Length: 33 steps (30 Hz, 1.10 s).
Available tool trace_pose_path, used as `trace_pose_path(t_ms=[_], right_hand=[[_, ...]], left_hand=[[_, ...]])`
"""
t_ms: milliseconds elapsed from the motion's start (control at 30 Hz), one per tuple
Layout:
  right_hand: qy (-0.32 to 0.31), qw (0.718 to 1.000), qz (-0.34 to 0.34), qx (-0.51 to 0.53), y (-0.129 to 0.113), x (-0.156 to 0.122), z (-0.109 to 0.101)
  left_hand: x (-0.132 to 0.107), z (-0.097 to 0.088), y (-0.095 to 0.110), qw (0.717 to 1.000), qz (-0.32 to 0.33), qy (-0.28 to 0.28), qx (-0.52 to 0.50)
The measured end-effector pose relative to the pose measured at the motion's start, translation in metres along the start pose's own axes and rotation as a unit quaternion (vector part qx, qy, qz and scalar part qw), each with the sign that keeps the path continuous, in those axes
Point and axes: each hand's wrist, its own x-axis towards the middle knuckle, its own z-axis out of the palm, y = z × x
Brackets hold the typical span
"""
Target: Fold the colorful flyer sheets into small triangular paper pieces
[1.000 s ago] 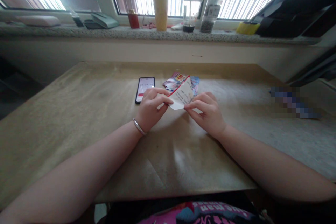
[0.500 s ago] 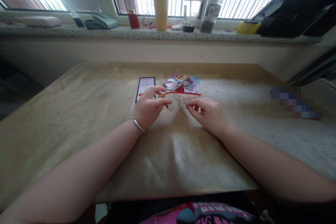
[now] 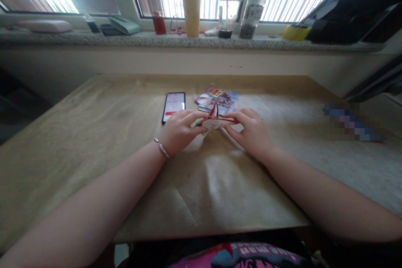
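Note:
A white printed paper (image 3: 217, 124) with red edges is pinched between both hands above the table. A red and white pointed flap stands up at its middle. My left hand (image 3: 182, 129), with a silver bangle on the wrist, grips the left end between thumb and fingers. On the right end, the thumb and fingers of my right hand (image 3: 250, 132) are closed. Just behind the paper lies a small pile of colourful printed leaflets (image 3: 226, 99). A phone (image 3: 174, 104) showing timer digits lies beyond my left hand.
A brown covering lies over the table (image 3: 201, 192). At the far right rests a blurred-out long item (image 3: 353, 121). The stone windowsill (image 3: 157, 41) behind holds a red jar (image 3: 159, 23), a tall yellowish cylinder (image 3: 192, 4), clear containers (image 3: 249, 21) and a black bag (image 3: 354, 12).
The paper's flap has come up at the middle, where the sheet was flatter before. Both hands have shifted slightly, and the fingers now grip its two ends.

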Motion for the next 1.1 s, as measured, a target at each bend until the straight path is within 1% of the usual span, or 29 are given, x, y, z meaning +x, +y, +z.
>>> trace_pose_path(t_ms=[167,333,400,500,567,633,800,967,1100], right_hand=[[-0.034,0.999,0.011,0.012,0.001,-0.001,0.0],[-0.05,0.998,0.032,0.033,0.0,-0.001,0.0],[-0.051,0.998,0.02,0.027,0.0,-0.002,0.0],[-0.063,0.998,-0.011,0.019,0.001,-0.002,-0.002],[-0.081,0.996,-0.033,0.011,0.002,-0.002,-0.005],[-0.105,0.993,-0.055,0.001,0.002,-0.001,-0.007],[-0.166,0.982,-0.094,0.001,0.004,0.001,-0.01],[-0.197,0.973,-0.123,0.008,0.008,0.001,-0.01],[-0.226,0.965,-0.116,0.058,0.013,0.002,-0.008]], left_hand=[[-0.001,0.001,-0.001,1.0,-0.008,-0.008,-0.008],[-0.004,0.0,-0.002,0.998,-0.046,-0.033,-0.041],[-0.004,-0.001,-0.002,0.996,-0.051,-0.039,-0.069],[-0.003,-0.004,-0.001,0.992,-0.042,-0.026,-0.114],[-0.002,-0.006,0.001,0.989,-0.041,-0.013,-0.141],[-0.001,-0.007,0.002,0.986,-0.057,-0.015,-0.158],[-0.001,-0.006,0.002,0.981,-0.107,-0.079,-0.141],[-0.001,-0.005,0.0,0.977,-0.109,-0.125,-0.131],[-0.002,-0.002,0.0,0.976,-0.106,-0.147,-0.117]])
